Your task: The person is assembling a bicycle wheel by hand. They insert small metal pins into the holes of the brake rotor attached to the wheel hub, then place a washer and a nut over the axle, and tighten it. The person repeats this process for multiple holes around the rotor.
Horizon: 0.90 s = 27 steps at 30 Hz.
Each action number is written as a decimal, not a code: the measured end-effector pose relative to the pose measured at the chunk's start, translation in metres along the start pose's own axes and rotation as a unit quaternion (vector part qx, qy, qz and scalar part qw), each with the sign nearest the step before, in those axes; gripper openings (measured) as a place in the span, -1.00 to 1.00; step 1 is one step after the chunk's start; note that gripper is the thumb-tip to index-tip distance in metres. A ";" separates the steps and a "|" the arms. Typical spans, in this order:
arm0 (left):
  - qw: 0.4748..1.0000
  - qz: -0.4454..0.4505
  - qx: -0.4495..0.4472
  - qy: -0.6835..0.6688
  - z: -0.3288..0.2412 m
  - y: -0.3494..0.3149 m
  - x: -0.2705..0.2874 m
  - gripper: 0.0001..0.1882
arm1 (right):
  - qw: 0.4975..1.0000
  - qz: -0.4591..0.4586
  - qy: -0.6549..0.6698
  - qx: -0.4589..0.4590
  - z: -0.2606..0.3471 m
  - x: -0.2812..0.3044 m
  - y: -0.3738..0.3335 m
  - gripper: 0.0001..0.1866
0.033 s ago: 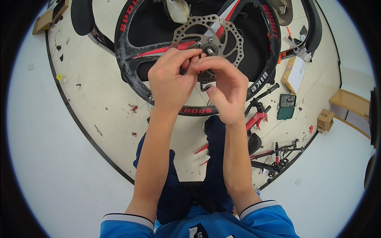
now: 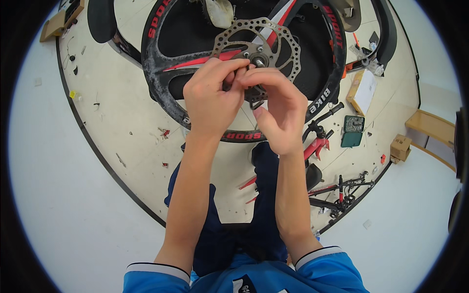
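Observation:
A black bicycle wheel with red and white spokes lies before me. On its hub sits a silver brake disc with rows of holes, and a threaded axle stands up from the middle. My left hand is closed in a pinch just left of the axle, at the disc's near bolts. Curled beside it, my right hand grips a dark hex key, whose bent end shows by the thumb. The fingertips of both hands meet over the hub, and they hide the key's other end and whatever the left fingers pinch.
A chair's black armrests flank the wheel. Right of it lie a white-topped box, an open green case and a red-and-black bicycle frame. A small carton stands by the wall. Scraps litter the floor at left.
Both hands have shifted very slightly to the right. The hex key's bent end by the right thumb sits at a slightly different angle. The wheel looks unmoved.

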<state>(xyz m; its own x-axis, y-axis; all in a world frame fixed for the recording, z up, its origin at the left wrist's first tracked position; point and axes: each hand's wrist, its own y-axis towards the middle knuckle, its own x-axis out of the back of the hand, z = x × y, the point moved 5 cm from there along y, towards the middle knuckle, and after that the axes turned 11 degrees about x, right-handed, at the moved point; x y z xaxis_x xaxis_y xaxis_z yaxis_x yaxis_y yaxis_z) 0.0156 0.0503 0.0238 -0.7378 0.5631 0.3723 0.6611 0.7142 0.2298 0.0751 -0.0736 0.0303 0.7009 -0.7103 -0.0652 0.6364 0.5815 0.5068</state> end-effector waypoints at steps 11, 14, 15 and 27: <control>0.999 -0.018 0.017 -0.022 -0.001 0.001 -0.008 -0.84 | 0.943 -0.166 -0.272 0.101 0.017 -0.013 0.011 -0.80; 0.999 -0.020 0.024 -0.029 -0.005 0.003 -0.005 -0.86 | 0.921 -0.150 -0.335 0.133 0.022 -0.017 0.022 -0.79; 0.999 -0.022 0.029 -0.028 -0.005 0.004 -0.005 -0.87 | 0.914 -0.136 -0.356 0.137 0.023 -0.018 0.025 -0.77; 0.999 -0.025 0.009 -0.019 0.003 0.001 -0.001 -0.76 | 0.911 -0.022 -0.350 0.218 0.017 -0.032 0.020 -0.52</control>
<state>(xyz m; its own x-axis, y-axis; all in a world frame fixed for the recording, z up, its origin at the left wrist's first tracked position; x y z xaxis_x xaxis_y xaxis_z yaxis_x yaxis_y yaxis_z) 0.0163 0.0517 0.0215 -0.7745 0.5419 0.3265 0.6213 0.7488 0.2309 0.0594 -0.0461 0.0574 0.2037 -0.8972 0.3918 0.3635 0.4409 0.8207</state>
